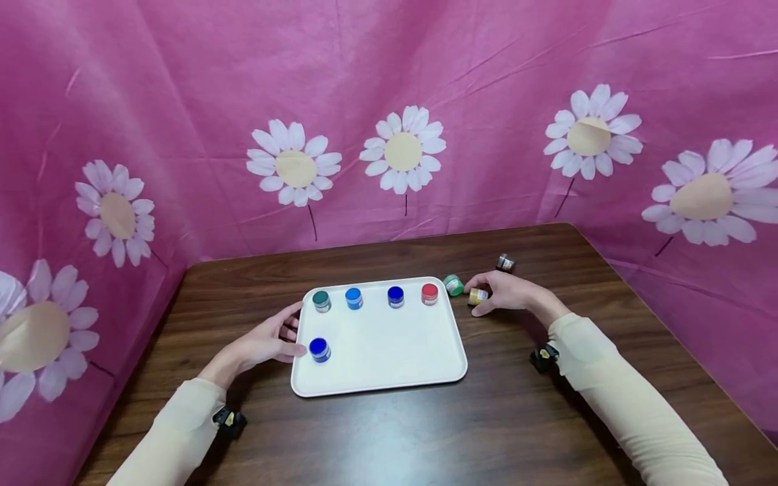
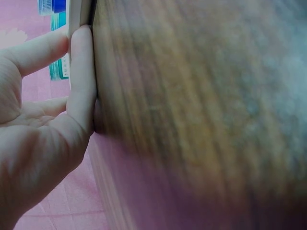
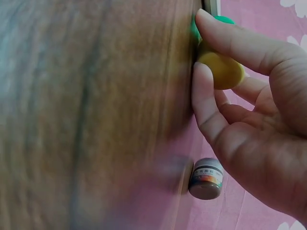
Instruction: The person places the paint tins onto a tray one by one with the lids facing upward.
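My left hand (image 1: pixel 267 343) touches the left edge of a white tray (image 1: pixel 389 358), its thumb and fingers against the rim. In the left wrist view the fingers (image 2: pixel 82 72) lie along that rim. At the tray's right, my right hand (image 1: pixel 507 291) has thumb and fingers round a small yellow paint jar (image 1: pixel 477 296); its yellow end (image 3: pixel 223 71) shows between them. A light green jar (image 1: pixel 453 285) lies tipped between that hand and the tray. On the tray stand a dark green jar (image 1: pixel 321 301), a light blue jar (image 1: pixel 354 298), two dark blue jars (image 1: pixel 396 296) and a red jar (image 1: pixel 429 293).
A black jar (image 1: pixel 505 262) lies on its side behind the right hand. The brown wooden table (image 1: pixel 377 439) meets a pink flowered cloth (image 1: pixel 474 81) at its back and sides.
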Tool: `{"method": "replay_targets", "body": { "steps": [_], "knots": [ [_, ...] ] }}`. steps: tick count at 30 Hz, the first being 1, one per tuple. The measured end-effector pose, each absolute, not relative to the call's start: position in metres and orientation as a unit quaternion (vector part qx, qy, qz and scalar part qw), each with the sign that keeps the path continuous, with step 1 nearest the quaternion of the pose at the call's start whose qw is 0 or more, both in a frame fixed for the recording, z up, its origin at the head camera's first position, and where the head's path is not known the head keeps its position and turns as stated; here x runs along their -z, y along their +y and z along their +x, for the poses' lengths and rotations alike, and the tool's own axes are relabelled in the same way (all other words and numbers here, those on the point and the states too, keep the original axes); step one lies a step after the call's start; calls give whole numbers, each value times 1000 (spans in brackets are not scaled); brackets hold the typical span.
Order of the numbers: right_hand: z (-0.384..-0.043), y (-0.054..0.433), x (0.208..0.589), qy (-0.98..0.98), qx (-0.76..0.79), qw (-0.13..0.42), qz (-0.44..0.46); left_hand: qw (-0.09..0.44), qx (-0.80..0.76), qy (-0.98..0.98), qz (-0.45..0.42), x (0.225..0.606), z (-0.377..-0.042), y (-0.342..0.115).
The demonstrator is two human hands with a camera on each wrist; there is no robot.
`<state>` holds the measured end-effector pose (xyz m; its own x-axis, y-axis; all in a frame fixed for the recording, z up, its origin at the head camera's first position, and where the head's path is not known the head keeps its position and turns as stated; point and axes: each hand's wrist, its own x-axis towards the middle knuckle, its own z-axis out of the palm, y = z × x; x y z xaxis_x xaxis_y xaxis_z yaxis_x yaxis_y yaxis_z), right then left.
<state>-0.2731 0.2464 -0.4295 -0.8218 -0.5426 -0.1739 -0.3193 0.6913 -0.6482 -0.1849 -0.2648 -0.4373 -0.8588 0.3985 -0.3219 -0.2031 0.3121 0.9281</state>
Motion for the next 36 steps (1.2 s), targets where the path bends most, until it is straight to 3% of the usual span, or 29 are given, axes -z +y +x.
{"method": "replay_targets", "body": {
  "steps": [36],
  "knots": [
    [-264, 249, 427, 892, 319, 201, -248, 259, -587, 763, 75, 438, -184, -264]
  ]
}}
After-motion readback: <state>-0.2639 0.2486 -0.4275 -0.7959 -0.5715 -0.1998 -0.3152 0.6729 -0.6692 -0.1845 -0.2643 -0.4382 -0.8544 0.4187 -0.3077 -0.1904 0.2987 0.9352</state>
